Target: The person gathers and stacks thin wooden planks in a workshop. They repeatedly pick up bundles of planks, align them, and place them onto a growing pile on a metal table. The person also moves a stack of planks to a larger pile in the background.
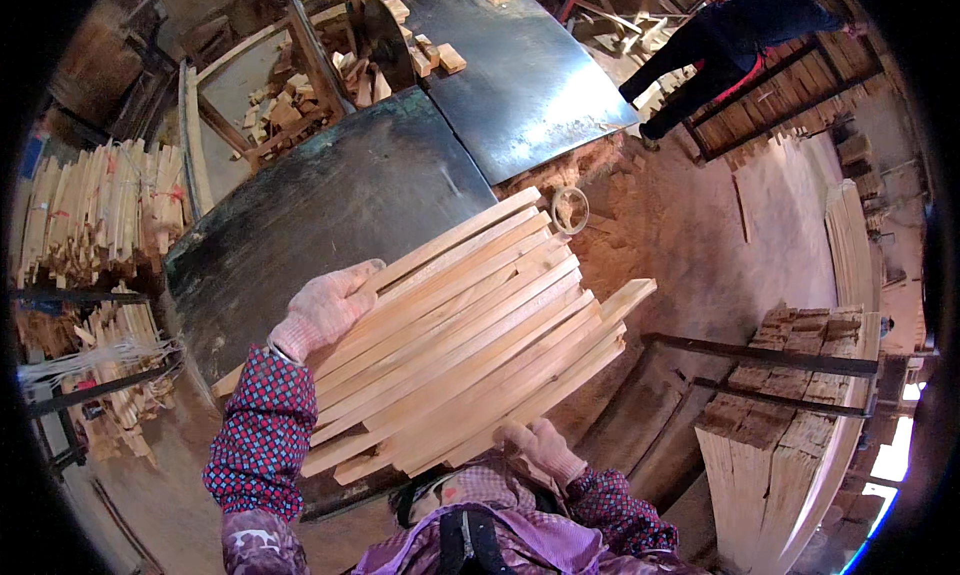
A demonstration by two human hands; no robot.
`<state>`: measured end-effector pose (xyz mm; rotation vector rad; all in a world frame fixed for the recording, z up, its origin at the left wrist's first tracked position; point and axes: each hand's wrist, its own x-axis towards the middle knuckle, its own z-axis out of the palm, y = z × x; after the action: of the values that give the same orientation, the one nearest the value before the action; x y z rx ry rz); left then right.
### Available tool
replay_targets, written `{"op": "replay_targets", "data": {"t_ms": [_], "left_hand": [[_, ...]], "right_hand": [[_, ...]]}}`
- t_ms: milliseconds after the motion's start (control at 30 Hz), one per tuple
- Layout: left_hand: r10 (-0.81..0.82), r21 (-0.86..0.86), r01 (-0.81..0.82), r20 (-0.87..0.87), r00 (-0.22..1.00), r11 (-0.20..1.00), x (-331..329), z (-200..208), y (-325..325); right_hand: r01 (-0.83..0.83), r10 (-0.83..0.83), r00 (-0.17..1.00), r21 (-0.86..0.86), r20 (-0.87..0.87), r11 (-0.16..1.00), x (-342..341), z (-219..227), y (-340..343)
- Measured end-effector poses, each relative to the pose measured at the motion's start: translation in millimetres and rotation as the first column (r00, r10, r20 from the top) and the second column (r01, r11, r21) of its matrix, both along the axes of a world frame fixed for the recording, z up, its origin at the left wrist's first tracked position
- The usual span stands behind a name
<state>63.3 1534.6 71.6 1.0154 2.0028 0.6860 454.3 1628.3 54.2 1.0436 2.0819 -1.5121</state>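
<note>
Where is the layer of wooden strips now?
In the head view, the wooden strips are at the centre, between the left hand and right hand, partly hiding the dark metal tabletop.

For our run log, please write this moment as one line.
Left hand: at far edge of wooden strips; right hand: at near edge; dark metal table: beyond strips; another person: upper right

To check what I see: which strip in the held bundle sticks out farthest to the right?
The strip near the lower edge of the bundle; its tip passes all the others.
</note>
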Motion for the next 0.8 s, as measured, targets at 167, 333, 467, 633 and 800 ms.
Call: {"op": "replay_targets", "data": {"t_ms": [167,333,467,633,800], "left_hand": [[0.009,0.031,-0.015,0.182,0.983,0.999,-7.2,-14.1,2.4],[0.017,-0.013,-0.015,0.209,0.978,1.000,-7.4,-9.0,1.6],[0.003,0.018,-0.006,0.149,0.989,1.000,-3.5,-14.8,-1.3],[-0.006,-0.021,0.007,0.068,0.998,1.000,-5.7,-14.9,3.0],[0.016,0.030,-0.018,0.070,0.997,0.999,-8.7,-20.0,0.6]], "right_hand": [[0.120,-0.104,0.988,-0.138,0.115,0.983,-12.1,11.1,6.6],[-0.241,0.265,0.929,-0.123,0.258,0.963,-35.3,54.7,21.8],[-0.278,0.278,0.960,0.035,-0.017,0.960,-48.6,86.2,54.5],[0.184,0.126,0.882,0.577,-0.455,0.795,-118.7,62.9,144.7],[-0.153,0.345,0.938,0.861,-0.028,0.485,-187.0,63.4,200.3]]}}
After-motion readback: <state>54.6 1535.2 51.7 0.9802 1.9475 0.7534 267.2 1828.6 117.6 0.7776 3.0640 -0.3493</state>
